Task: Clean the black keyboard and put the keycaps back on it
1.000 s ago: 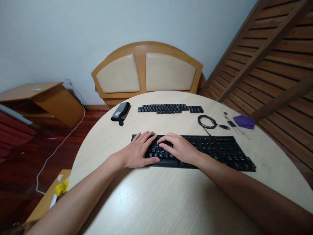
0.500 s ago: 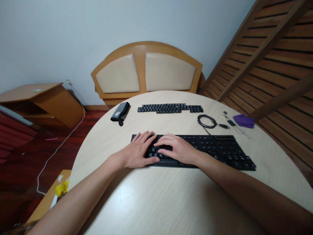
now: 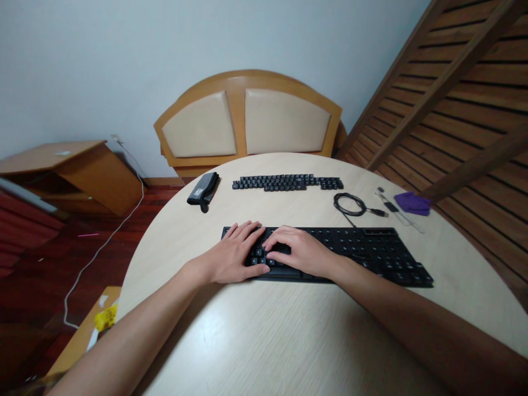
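Observation:
A black keyboard lies flat on the table, with keycaps on its left end and many bare key positions across the rest. My left hand rests palm down on its left end, fingers stretched and spread, the thumb along the front edge. Just to the right, my right hand is curled over the keys. Its thumb and index finger close around a small black keycap at the keyboard, mostly hidden by the fingertips. Loose keycaps stand in rows farther back on the table.
On the round table lie a dark folded pouch, a coiled USB cable, a thin wire tool and a purple cloth. A padded chair back stands behind. Slatted wooden panels lean at right.
The right index finger has shifted slightly to the right, closer to the thumb. My left hand and the objects on the table stay where they were.

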Available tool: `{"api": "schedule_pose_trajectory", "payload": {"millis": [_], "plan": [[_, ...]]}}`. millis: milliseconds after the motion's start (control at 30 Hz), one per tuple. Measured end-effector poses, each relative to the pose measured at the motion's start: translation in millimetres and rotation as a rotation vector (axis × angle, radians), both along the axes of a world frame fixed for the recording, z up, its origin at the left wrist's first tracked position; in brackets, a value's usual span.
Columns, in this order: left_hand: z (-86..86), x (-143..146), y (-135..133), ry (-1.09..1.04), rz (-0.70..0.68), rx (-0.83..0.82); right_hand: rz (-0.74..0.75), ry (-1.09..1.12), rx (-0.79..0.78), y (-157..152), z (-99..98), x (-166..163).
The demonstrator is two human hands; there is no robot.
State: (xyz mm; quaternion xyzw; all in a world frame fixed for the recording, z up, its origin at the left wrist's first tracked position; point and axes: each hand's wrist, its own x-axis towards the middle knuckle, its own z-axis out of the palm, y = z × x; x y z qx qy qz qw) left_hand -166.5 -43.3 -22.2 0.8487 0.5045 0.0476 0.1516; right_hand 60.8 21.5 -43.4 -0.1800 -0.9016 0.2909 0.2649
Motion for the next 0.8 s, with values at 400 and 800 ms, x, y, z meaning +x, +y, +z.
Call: {"api": "schedule_pose_trajectory", "payload": {"millis": [400, 800], "plan": [[0.6, 1.2, 0.3, 0.010, 0.002, 0.001, 0.024, 0.028, 0.043, -1.8, 2.3, -1.2], [1.4, 1.8, 0.1, 0.024, 0.003, -0.007, -0.011, -0.009, 0.018, -2.6, 3.7, -0.8]]}}
